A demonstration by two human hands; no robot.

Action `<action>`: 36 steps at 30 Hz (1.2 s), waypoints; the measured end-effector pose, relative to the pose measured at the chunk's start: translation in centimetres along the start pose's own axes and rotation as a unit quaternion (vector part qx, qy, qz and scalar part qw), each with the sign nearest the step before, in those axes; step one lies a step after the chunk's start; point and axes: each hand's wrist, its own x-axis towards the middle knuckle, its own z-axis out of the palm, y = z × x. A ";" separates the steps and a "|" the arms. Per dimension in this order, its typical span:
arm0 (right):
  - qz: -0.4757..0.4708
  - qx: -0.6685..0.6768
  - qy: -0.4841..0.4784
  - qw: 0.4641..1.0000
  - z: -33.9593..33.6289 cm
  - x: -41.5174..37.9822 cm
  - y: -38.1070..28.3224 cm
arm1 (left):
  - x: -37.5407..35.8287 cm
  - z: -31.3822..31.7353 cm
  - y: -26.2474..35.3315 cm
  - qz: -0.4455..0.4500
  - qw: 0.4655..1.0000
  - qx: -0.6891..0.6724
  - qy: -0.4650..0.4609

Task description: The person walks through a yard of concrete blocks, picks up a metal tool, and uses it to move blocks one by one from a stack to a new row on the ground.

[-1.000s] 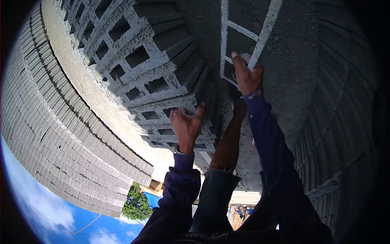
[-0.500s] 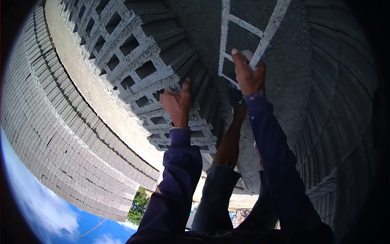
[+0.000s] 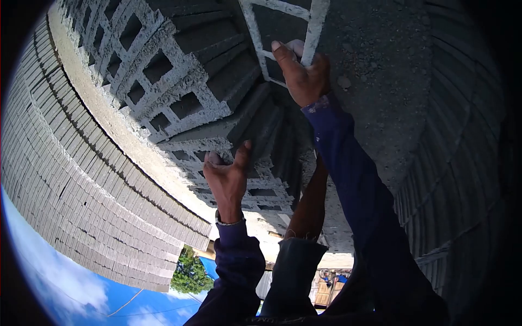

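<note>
Here's the pale, ladder-like frame, chalky and scuffed, its long axis running forward beyond the right hand, whose fingers wrap one straight rail; lower left of that, the left hand curls, thumb apart, against rough grey hollow blocks, grip impossible to tell.

A pile of grey hollow concrete blocks stands on grey gravelly ground. The bare left hand is at the pile's near part; the bare right hand is around a rail of a whitish ladder-like frame, right of the pile's right edge. A bare lower leg stands between both forearms. A stack of long grey blocks lies left, across a pale sunlit ground strip; a dark grey stack borders the ground's right edge.
</note>
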 end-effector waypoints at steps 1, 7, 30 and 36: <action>0.000 -0.015 0.024 1.000 1.4 -0.1 2.6 | -0.2 -0.1 -0.1 -0.004 1.000 -0.001 0.001; 0.046 -0.034 0.008 0.998 0.1 1.5 0.9 | 0.5 -0.1 -2.2 0.017 0.994 0.095 0.051; 0.075 -0.118 0.020 0.990 -5.1 1.7 -11.1 | 7.9 2.6 8.4 0.038 0.942 0.314 0.113; 0.110 -0.062 0.037 0.991 -1.6 5.0 -8.8 | 9.5 1.5 5.5 -0.010 0.960 0.272 0.069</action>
